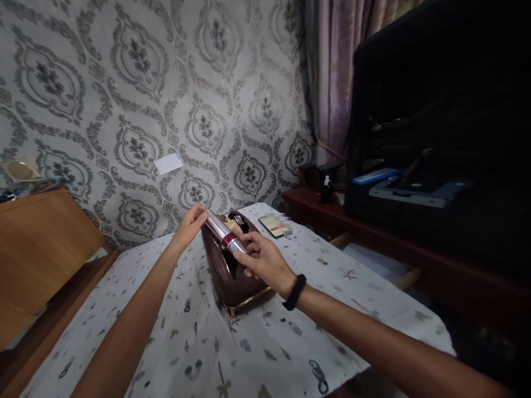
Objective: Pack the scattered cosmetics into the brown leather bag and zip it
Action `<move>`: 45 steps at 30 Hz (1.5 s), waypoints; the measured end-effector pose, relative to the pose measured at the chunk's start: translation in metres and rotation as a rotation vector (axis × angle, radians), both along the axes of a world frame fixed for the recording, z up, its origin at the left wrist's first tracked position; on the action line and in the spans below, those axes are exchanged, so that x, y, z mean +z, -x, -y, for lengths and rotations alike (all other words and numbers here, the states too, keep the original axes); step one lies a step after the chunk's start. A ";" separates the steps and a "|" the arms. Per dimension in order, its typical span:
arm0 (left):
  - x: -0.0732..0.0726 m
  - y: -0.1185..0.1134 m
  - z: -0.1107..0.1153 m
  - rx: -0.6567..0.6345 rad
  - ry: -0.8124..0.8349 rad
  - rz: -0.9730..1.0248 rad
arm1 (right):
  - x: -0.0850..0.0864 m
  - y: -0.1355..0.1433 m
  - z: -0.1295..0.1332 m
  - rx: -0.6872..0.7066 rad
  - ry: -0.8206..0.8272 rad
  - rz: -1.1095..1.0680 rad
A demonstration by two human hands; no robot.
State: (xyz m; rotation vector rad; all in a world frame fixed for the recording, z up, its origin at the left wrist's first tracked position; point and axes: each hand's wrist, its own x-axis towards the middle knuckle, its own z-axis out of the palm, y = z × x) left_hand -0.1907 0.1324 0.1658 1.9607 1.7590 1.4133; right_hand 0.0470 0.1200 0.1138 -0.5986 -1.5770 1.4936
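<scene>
A long silver cylinder (216, 225) with a glossy red band near its lower end lies across the opening of a brown zippered bag (219, 276). My left hand (191, 225) grips its far end, while the fingers of my right hand (265, 258) close around the nearer end below the band. The bag stands unzipped, and a gold zipper runs along its front edge. Inside, a beige item (235, 227) and some dark and shiny things show behind the cylinder. What kind of container the cylinder is, I cannot tell. A black band circles my right wrist.
The bag rests on a white patterned sheet (182, 342). Beyond it lies a phone (271, 226) with its screen lit. At right, a dark red desk (307, 202) holds a small dropper bottle (327, 190), beside an open drawer (373, 260). A wooden board (50, 243) borders the left.
</scene>
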 end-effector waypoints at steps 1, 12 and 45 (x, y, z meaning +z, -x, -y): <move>0.001 0.000 0.000 -0.012 -0.005 0.042 | -0.001 0.001 0.000 -0.005 0.009 -0.019; 0.010 -0.003 0.014 -0.197 0.025 0.532 | -0.006 -0.009 -0.002 -0.189 -0.168 -0.095; 0.007 -0.010 0.014 -0.142 0.020 0.440 | -0.018 -0.010 -0.008 -0.174 -0.112 -0.161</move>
